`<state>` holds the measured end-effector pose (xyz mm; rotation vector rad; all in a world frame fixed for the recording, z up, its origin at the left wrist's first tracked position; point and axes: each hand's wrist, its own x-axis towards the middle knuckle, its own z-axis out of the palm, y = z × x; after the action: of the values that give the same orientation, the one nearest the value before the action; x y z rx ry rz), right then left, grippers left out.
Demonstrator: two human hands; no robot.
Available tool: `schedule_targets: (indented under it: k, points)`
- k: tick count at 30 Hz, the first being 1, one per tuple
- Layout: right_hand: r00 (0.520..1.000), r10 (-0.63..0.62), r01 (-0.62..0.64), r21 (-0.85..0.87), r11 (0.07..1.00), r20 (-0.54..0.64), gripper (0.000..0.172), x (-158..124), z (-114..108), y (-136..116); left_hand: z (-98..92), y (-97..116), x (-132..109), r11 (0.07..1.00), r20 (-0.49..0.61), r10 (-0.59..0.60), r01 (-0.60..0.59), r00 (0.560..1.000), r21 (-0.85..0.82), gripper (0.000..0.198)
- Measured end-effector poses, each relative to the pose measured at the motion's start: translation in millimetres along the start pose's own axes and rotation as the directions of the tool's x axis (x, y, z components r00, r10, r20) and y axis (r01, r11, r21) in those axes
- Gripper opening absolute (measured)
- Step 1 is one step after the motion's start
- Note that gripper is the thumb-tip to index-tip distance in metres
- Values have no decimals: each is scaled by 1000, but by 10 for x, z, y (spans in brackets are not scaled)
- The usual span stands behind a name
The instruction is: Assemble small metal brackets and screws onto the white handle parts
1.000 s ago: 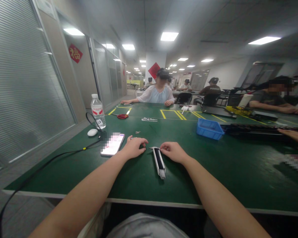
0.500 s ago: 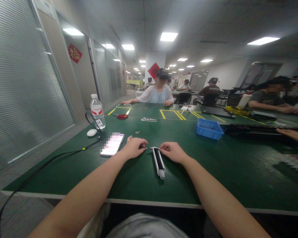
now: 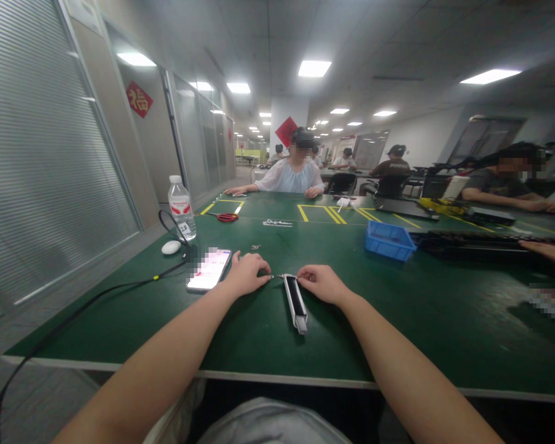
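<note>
A long, slim white device (image 3: 296, 300) with a dark panel lies on the green table, its narrow metallic end pointing towards me. My right hand (image 3: 321, 283) pinches the right edge of its far end. From that end a thin metal piece with a small ring (image 3: 272, 277) extends left. Just left of the ring is my left hand (image 3: 248, 274), thumb and forefinger curved and slightly apart at its edge. Whether they touch it is too small to see. A phone (image 3: 211, 271) with a lit screen lies beside my left wrist.
A water bottle (image 3: 182, 209), a white mouse-like object (image 3: 171, 247) and a black cable (image 3: 115, 288) are at the left. Farther back lie red-handled scissors (image 3: 227, 217) and small metal bits (image 3: 256, 247). A blue bin (image 3: 389, 240) stands right; a person (image 3: 291, 176) sits opposite.
My left hand has shifted slightly left, its forefinger drawing back from the small ring. The device and my right hand look still.
</note>
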<state>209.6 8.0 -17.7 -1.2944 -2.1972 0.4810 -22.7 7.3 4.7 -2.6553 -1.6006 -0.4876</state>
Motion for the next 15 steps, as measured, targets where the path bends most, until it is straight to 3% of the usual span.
schedule_targets:
  k: [5, 15]
  points:
    - [1000, 0, 0, -2, 1000, 1, 19, -1, -5, -15, 0, 8, 2, 999, 45, 50, -49, 998, -2, 17]
    - [1000, 1, -1, -10, 1000, -7, 20, -11, -10, -10, 38, -24, 11, 992, 32, 124, -124, 992, -15, 17]
